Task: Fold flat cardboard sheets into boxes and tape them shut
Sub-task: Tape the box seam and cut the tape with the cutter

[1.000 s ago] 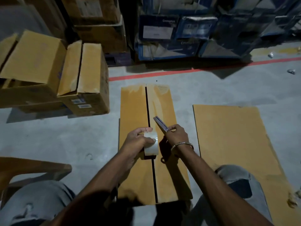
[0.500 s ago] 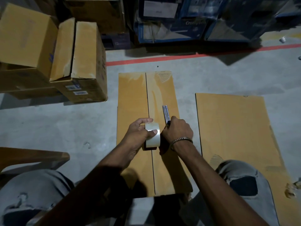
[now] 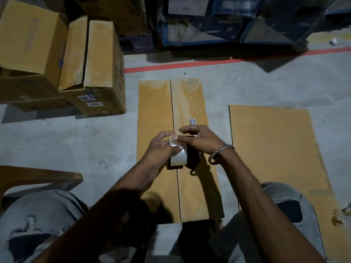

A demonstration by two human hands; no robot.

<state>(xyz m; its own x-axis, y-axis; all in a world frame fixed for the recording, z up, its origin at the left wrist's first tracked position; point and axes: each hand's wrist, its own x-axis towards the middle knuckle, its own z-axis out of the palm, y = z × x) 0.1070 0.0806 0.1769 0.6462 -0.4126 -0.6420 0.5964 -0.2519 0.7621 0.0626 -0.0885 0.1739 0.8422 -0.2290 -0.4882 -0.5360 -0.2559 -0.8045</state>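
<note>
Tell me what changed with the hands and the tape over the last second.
The right hand, with the cutter tucked in it, came over to the tape roll; its fingertips now reach the roll's top, seemingly picking at the tape end. The left hand grips the roll as before, over the folded box's untaped seam.

A grey concrete floor (image 3: 57, 141) crossed by a red line (image 3: 190, 64) carries 1 folded box (image 3: 157, 111) in the middle, 1 flat cardboard sheet (image 3: 275, 149) just right of it, brown cartons (image 3: 98, 73) at left, and blue cartons (image 3: 199, 29) beyond the line.

Dim concrete floor (image 3: 57, 141), red line (image 3: 190, 64), maybe warehse
</note>
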